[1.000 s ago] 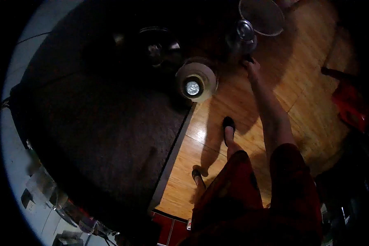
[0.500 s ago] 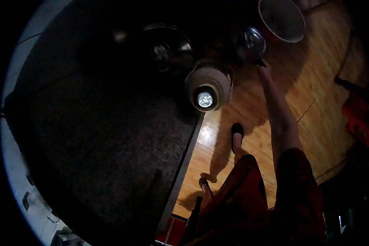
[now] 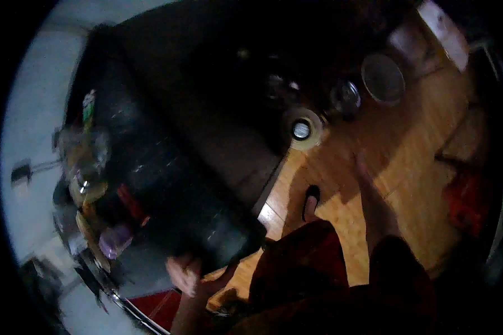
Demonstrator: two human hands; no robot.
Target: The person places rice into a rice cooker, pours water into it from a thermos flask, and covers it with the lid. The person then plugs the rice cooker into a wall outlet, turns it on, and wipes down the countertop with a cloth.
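Observation:
My left hand point(image 3: 184, 273) is at the lower left, over the front edge of the dark counter point(image 3: 173, 190). Motion smears its fingers. My right hand point(image 3: 361, 166) is over the wooden floor, blurred and apart from the shiny round vessel point(image 3: 345, 98) above it. Left of that vessel stands a pale round container point(image 3: 313, 137) with a bright silver disc point(image 3: 300, 129) in its middle. A round, rimmed, bowl-like thing point(image 3: 383, 79) lies at the upper right. Whether either hand holds anything is too blurred to tell.
Along the left side are a green-and-white item point(image 3: 88, 111), a red object point(image 3: 132, 205) and a purple object point(image 3: 115, 241). A red thing point(image 3: 465, 201) is on the right. One of my feet point(image 3: 312, 195) shows on the wooden floor point(image 3: 341, 245).
My left hand has come into view at the lower left. My right hand has moved down, away from the shiny vessel. The view has shifted, showing more of the counter's left side.

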